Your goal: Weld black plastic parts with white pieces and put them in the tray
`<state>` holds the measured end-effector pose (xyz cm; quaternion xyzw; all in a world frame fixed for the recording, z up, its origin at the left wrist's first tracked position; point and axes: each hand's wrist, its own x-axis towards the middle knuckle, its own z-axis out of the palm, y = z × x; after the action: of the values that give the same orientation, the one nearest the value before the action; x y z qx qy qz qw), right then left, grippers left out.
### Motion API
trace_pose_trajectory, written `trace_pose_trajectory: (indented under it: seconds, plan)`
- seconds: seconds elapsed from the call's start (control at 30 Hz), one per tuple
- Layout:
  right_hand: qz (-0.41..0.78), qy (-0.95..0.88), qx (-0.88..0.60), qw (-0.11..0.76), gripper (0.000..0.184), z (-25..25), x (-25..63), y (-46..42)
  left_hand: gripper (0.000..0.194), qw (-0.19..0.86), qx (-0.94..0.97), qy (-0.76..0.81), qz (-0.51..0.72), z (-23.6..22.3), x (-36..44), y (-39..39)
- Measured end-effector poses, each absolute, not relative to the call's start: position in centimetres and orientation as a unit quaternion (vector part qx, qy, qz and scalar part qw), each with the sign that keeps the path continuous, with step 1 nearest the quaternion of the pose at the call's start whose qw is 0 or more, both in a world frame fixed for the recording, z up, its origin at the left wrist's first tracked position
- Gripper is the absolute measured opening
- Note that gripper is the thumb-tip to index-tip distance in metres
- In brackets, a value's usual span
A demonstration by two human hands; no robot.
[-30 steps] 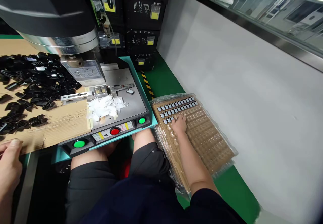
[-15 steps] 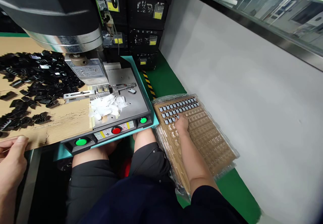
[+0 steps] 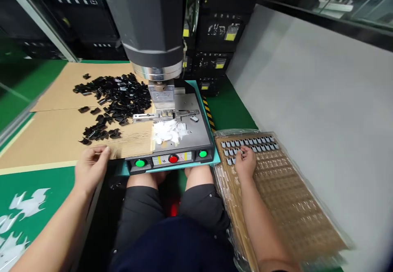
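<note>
Over the upper left of a clear plastic tray [image 3: 285,182], my right hand [image 3: 246,163] has its fingers drawn together among rows of small grey parts [image 3: 259,141]. Whether a part is between its fingertips is hidden. My left hand [image 3: 92,163] is at the front edge of the cardboard sheet [image 3: 61,137], thumb and fingers curled closed; what they may hold I cannot make out. Beyond it lies a heap of small black plastic pieces [image 3: 123,94]. White film scraps [image 3: 168,131] are piled on the metal base of a press [image 3: 159,63], beside one loose grey part [image 3: 194,118].
Two green buttons [image 3: 140,163] and a red button [image 3: 173,158] line the press front. More white scraps [image 3: 29,202] lie on the green surface at lower left. Black bins [image 3: 219,30] are stacked behind. A pale wall [image 3: 319,88] rises beyond the tray.
The camera view has swung left, so the scene sits further right and more of the left table shows. My right hand remains at the tray's filled rows; my left stays by the cardboard edge.
</note>
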<state>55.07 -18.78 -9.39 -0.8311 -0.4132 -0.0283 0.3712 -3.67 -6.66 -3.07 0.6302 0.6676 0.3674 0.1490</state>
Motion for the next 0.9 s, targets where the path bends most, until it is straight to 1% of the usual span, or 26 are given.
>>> trace_pose_trajectory:
  seconds: [0.1, 0.17, 0.23, 0.4, 0.5, 0.6, 0.67, 0.77, 0.9]
  plan:
    - [-0.018, -0.498, -0.764, 0.410, 0.031, -6.1, 50.3, -16.4, 0.036, 0.141, 0.726, 0.563, 0.368, -1.2, -0.4, -6.6]
    - [0.016, -0.580, -0.710, 0.400, 0.028, -4.0, 46.8, -14.5, 0.026, 0.129, 0.796, 0.480, 0.347, -0.3, 2.6, -6.4]
    - [0.037, -0.651, -0.660, 0.373, 0.027, -2.6, 43.7, -12.4, 0.020, 0.124, 0.837, 0.423, 0.324, 0.1, 5.9, -6.0]
    - [0.040, -0.737, -0.608, 0.293, 0.031, -1.7, 39.4, -7.5, 0.020, 0.073, 0.886, 0.372, 0.267, 0.0, 12.9, -5.0]
    - [0.016, -0.755, -0.601, 0.263, 0.027, -2.1, 39.0, -5.8, 0.024, 0.058, 0.897, 0.357, 0.255, -0.1, 15.3, -4.4]
    - [-0.007, -0.761, -0.597, 0.254, 0.022, -2.4, 39.2, -5.4, 0.026, 0.056, 0.894, 0.358, 0.263, -0.1, 16.6, -3.8]
    - [-0.011, -0.755, -0.599, 0.267, 0.021, -2.4, 39.3, -5.7, 0.028, 0.059, 0.889, 0.364, 0.273, 0.0, 17.2, -3.3]
    - [0.010, -0.739, -0.594, 0.319, 0.024, -2.0, 39.2, -6.4, 0.028, 0.082, 0.879, 0.365, 0.297, 0.2, 17.9, -2.8]
    - [0.076, -0.735, -0.557, 0.379, 0.025, -1.0, 38.6, -7.3, 0.023, 0.161, 0.858, 0.328, 0.361, 0.7, 18.0, -2.7]
